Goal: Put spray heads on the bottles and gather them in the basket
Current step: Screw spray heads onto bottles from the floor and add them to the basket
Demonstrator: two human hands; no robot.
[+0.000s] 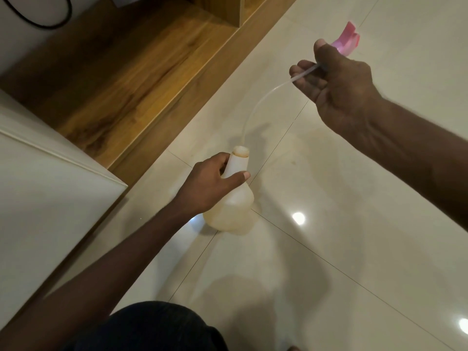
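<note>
A pale translucent bottle (234, 209) stands on the tiled floor with its mouth uncapped. My left hand (210, 183) grips it around the neck. Up and to the right, my right hand (336, 79) holds a pink spray head (347, 40), raised well above the bottle. A thin clear dip tube (255, 110) curves down from the spray head, and its lower end reaches the bottle's mouth. No basket is in view.
A wooden step or ledge (131, 72) runs diagonally across the upper left. A white cabinet corner (50, 188) juts in at the left. A black cable (50, 21) hangs at the top left. My dark-clothed knee (157, 328) fills the bottom edge.
</note>
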